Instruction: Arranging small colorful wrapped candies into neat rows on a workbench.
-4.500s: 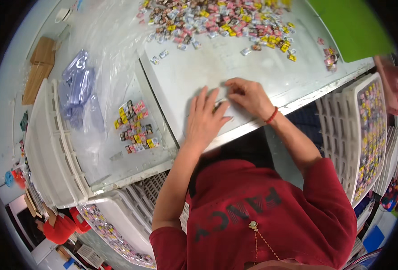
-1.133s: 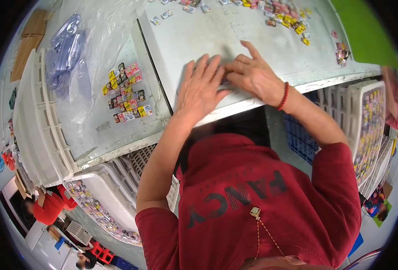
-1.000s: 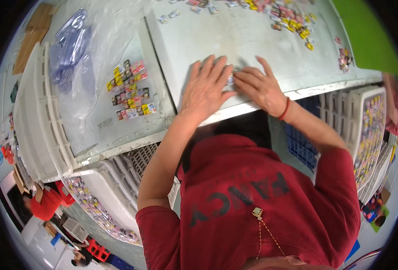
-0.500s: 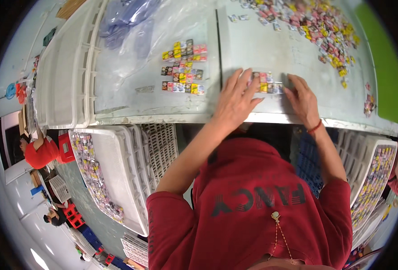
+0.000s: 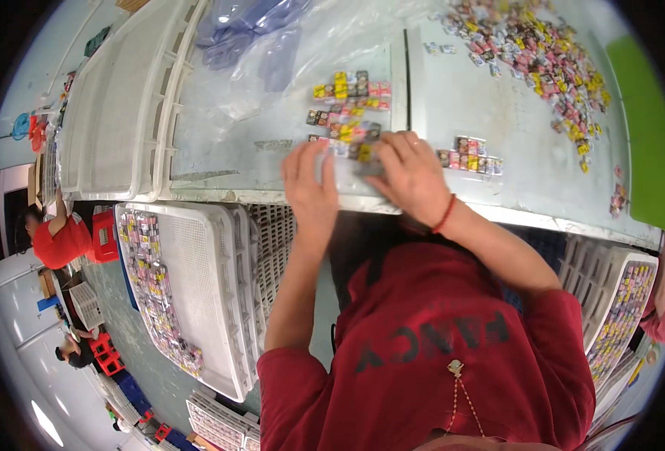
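Closely, left hand [image 5: 311, 184] and right hand [image 5: 414, 177] flank colourful packets [image 5: 340, 149].

Your right hand [image 5: 414, 177] is hiding part of the packet row [image 5: 340, 148]; the upper edge is cutting off the blue plastic [image 5: 246, 31].

1. Table [image 5: 483, 113] bright, evenly lit; dark shadow beneath.
2. Glare streaks on clear film [image 5: 325, 41], table's left.
3. Slight motion blur, right hand [image 5: 411, 177], table's near edge.
4. Fisheye: table's front bowed, corners black.
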A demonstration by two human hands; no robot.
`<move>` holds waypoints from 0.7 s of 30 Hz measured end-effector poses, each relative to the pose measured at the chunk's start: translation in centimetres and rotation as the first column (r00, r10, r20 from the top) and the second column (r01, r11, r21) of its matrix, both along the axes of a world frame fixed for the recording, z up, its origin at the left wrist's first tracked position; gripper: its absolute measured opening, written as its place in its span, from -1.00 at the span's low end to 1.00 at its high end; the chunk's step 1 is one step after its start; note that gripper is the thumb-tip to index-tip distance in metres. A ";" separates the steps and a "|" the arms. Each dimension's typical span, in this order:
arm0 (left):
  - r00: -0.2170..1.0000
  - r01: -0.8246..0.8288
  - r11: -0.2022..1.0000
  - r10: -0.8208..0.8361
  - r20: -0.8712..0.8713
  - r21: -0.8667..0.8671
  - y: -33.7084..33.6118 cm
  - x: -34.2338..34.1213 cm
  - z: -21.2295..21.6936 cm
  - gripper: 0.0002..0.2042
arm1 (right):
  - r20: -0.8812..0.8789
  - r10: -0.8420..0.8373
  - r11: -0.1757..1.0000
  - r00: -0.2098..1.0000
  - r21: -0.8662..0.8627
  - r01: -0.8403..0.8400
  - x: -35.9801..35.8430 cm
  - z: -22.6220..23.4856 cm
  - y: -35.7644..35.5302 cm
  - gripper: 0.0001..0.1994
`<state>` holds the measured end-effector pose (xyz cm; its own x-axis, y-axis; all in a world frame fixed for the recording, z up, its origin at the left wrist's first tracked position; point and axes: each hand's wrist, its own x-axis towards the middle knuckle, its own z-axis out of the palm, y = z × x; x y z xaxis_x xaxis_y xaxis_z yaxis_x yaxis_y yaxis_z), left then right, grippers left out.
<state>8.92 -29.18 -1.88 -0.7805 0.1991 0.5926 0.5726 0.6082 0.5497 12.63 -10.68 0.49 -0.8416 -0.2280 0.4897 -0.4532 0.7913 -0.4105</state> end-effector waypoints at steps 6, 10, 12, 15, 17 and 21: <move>0.867 -0.206 0.972 0.129 0.481 0.111 -1.8 -1.5 -0.9 -0.69 | 0.074 -0.094 0.990 0.993 0.109 0.086 -0.6 -1.8 -1.6 -0.53; 0.904 -0.192 0.979 0.152 0.399 0.063 -2.3 -2.3 -1.6 -0.67 | 0.064 -0.101 0.983 0.993 0.163 0.090 -0.5 -1.8 -1.7 -0.52; 0.864 -0.206 0.972 0.127 0.488 0.113 -2.6 -2.2 -1.5 -0.68 | 0.063 -0.096 0.982 0.993 0.169 0.084 -0.6 -1.8 -1.7 -0.52; 0.825 -0.222 0.955 0.076 0.560 0.198 -2.8 -2.0 -1.2 -0.68 | 0.086 -0.076 0.997 0.993 0.022 0.074 -0.7 -1.9 -1.6 -0.53; 0.746 -0.262 0.929 0.023 0.666 0.262 -2.7 -1.8 -0.3 -0.68 | 0.168 -0.074 0.992 0.983 -0.092 0.091 -0.8 -1.8 -1.6 -0.53; 0.745 -0.246 0.907 -0.048 0.666 0.341 -3.2 -1.5 -1.1 -0.69 | 0.313 -0.041 0.974 0.949 -0.200 0.108 -0.7 -1.8 -1.0 -0.56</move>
